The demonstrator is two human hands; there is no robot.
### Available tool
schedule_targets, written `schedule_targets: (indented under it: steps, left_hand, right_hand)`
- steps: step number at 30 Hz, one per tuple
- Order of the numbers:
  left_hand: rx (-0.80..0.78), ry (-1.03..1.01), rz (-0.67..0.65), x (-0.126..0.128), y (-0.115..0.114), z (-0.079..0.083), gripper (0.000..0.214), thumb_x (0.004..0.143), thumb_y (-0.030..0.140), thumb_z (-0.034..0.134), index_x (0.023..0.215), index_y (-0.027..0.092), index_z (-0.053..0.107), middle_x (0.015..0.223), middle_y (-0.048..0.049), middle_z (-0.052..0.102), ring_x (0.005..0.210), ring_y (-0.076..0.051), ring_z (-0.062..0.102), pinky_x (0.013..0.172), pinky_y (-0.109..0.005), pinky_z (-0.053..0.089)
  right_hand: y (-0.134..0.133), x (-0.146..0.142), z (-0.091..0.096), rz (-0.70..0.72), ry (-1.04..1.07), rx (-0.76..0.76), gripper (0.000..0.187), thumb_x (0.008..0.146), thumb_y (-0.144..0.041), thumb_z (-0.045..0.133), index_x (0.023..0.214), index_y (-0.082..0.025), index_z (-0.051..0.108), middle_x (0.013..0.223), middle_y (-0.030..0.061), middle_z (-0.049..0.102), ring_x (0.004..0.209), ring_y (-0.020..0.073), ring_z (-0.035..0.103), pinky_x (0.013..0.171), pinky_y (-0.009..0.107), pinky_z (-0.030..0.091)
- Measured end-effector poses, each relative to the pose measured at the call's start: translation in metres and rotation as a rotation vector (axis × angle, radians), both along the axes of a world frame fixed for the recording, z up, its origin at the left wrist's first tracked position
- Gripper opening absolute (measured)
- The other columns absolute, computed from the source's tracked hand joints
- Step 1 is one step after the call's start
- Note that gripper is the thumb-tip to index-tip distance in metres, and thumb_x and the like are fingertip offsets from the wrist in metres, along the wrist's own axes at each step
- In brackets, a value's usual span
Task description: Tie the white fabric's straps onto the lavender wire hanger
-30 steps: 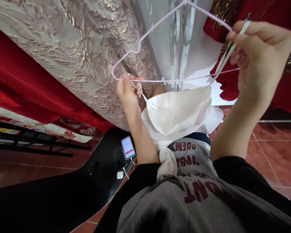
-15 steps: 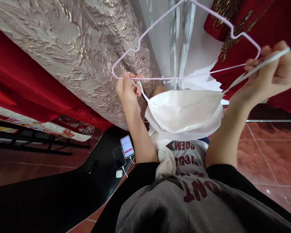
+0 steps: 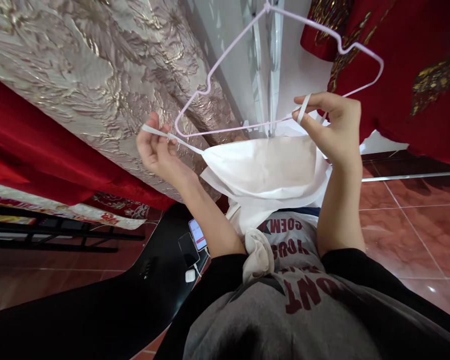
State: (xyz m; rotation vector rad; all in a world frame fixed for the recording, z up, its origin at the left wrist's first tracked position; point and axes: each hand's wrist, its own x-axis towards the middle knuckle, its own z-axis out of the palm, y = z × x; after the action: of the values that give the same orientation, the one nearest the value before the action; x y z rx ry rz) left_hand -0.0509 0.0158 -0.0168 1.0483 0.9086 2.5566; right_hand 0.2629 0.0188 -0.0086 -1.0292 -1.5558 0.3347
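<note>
A white garment [image 3: 262, 167] with thin straps spreads open in front of my waist, its top edge facing up. My left hand [image 3: 157, 147] has one narrow white strap [image 3: 185, 145] drawn out to the left and caught at its fingers. Between the thumb and forefinger of my right hand [image 3: 332, 125] is the other strap [image 3: 303, 109], bent into a small loop. Just beyond the garment is a pale pink clothes hanger [image 3: 228, 131]. Its lower bar passes behind my right hand, and neither hand is plainly gripping it.
Shiny embossed fabric [image 3: 108, 85] hangs on the left, beside red cloth [image 3: 41, 135]. Red garments with gold trim [image 3: 397, 100] hang on the right. A black surface [image 3: 135, 280] at lower left carries two phones [image 3: 188, 250] and a small white case [image 3: 190, 275].
My left hand has moved left, away from the hanger's corner, pulling its strap outward. My right hand has come inward from the hanger's right end. The hanger has shifted slightly left.
</note>
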Motion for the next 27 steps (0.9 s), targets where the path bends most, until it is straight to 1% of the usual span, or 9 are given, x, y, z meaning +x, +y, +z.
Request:
schedule_targets:
  steps: [3,5,8,11,13,18,21,23,27]
  left_hand:
    - [0.023,0.271,-0.114,-0.007,0.006,0.007,0.009,0.096,0.023,0.084,0.105,0.023,0.083,0.12,-0.0045,0.085,0.123,-0.025,0.076,0.117,-0.04,0.059]
    - [-0.053,0.47,-0.233,-0.005,0.008,0.021,0.016,0.1,0.033,0.087,0.112,0.022,0.086,0.121,-0.0055,0.085,0.124,-0.027,0.075,0.122,-0.045,0.057]
    - [-0.18,0.664,-0.29,0.001,0.013,0.048,0.014,0.103,0.025,0.086,0.116,0.02,0.088,0.115,-0.0052,0.085,0.109,-0.026,0.075,0.114,-0.044,0.06]
    - [-0.308,0.713,-0.284,0.003,0.022,0.069,0.019,0.101,0.0,0.078,0.092,0.016,0.085,0.088,-0.0032,0.08,0.086,-0.021,0.07,0.1,-0.036,0.061]
    - [-0.365,0.677,-0.293,0.0,0.028,0.072,0.031,0.104,-0.002,0.071,0.079,0.014,0.078,0.072,-0.0013,0.073,0.076,-0.018,0.066,0.086,-0.03,0.058]
    - [-0.347,0.179,-0.239,0.005,0.03,0.038,0.045,0.119,0.037,0.064,0.078,0.021,0.068,0.062,0.0004,0.066,0.057,-0.015,0.058,0.059,-0.027,0.045]
    - [-0.297,-0.159,-0.309,0.021,0.022,0.012,0.052,0.124,0.052,0.042,0.088,0.023,0.065,0.067,-0.0017,0.069,0.059,-0.017,0.062,0.062,-0.029,0.049]
    - [-0.247,-0.203,-0.361,0.033,0.018,0.001,0.052,0.124,0.054,0.039,0.089,0.023,0.061,0.072,-0.0036,0.072,0.066,-0.018,0.068,0.069,-0.029,0.054]
    - [-0.162,-0.142,-0.33,0.042,0.016,-0.005,0.047,0.119,0.055,0.054,0.083,0.025,0.052,0.069,-0.002,0.069,0.066,-0.019,0.07,0.068,-0.029,0.057]
  right_hand:
    - [0.001,-0.001,0.001,0.02,0.006,0.008,0.016,0.091,-0.048,0.085,0.096,-0.033,0.083,0.106,0.0036,0.087,0.112,0.0299,0.079,0.112,0.054,0.064]
    - [0.001,-0.002,0.0,0.02,0.003,0.011,0.015,0.091,-0.047,0.085,0.094,-0.033,0.083,0.106,0.0044,0.086,0.112,0.0299,0.079,0.111,0.054,0.064]
    - [0.001,-0.003,-0.001,0.005,0.009,0.037,0.011,0.09,-0.043,0.085,0.092,-0.033,0.082,0.103,0.0038,0.086,0.109,0.0294,0.079,0.108,0.053,0.065]
    - [0.0,-0.003,-0.001,0.049,0.026,0.067,0.005,0.092,-0.036,0.084,0.095,-0.032,0.084,0.102,0.0028,0.085,0.104,0.0264,0.08,0.104,0.05,0.066]
    - [-0.001,-0.003,0.0,0.091,0.038,0.081,0.006,0.092,-0.034,0.083,0.098,-0.031,0.085,0.103,0.0024,0.085,0.101,0.0247,0.08,0.103,0.048,0.066]
    - [-0.003,-0.003,0.0,0.128,0.01,0.086,0.011,0.091,-0.037,0.084,0.101,-0.031,0.086,0.104,0.0014,0.086,0.102,0.0245,0.082,0.103,0.048,0.066]
    - [-0.004,-0.006,-0.001,0.131,0.013,0.102,0.01,0.092,-0.036,0.084,0.101,-0.032,0.086,0.107,0.0014,0.087,0.106,0.0253,0.082,0.107,0.049,0.065]
    - [-0.002,-0.008,-0.003,0.119,0.024,0.107,0.011,0.093,-0.036,0.082,0.103,-0.033,0.086,0.11,0.0016,0.087,0.109,0.0261,0.082,0.109,0.051,0.065]
    - [0.013,0.004,-0.014,0.019,0.142,0.207,0.02,0.09,-0.039,0.084,0.109,-0.032,0.083,0.115,0.0042,0.085,0.112,0.0276,0.081,0.106,0.052,0.065]
